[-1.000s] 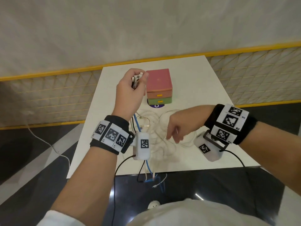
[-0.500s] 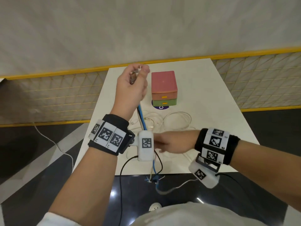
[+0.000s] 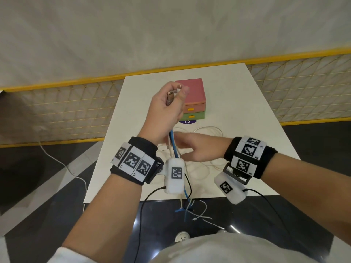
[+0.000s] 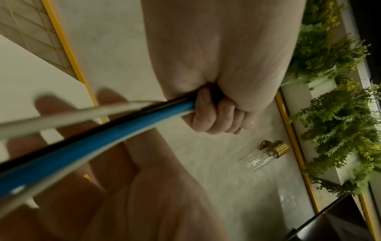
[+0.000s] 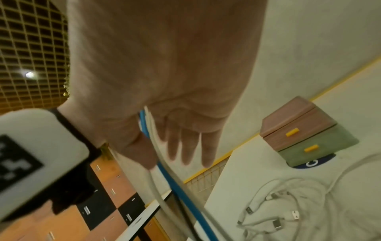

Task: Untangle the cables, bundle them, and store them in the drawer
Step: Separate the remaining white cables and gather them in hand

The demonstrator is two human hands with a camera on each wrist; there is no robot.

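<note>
My left hand (image 3: 167, 109) is raised above the table and grips a bunch of cables. Their metal plugs (image 3: 173, 93) stick out above its thumb. A blue cable (image 3: 173, 143) with white and black ones hangs from the fist (image 4: 216, 114) down past the table's front edge. My right hand (image 3: 191, 147) is just below it, fingers (image 5: 185, 146) straight, and the hanging cables (image 5: 175, 187) run between thumb and fingers. More white cables (image 5: 288, 203) lie tangled on the table. The small drawer box (image 3: 191, 92), pink over green, stands behind with both drawers closed.
The white table (image 3: 247, 111) is narrow, with dark floor on both sides and in front. Loose cable ends (image 3: 188, 209) dangle below its front edge. A purple round sticker (image 3: 187, 121) lies in front of the box. A yellow-edged mesh barrier runs behind.
My right hand has left the white cables on the table and moved left and up to the hanging bunch, its fingers now straight. The left hand stays raised with the bunch.
</note>
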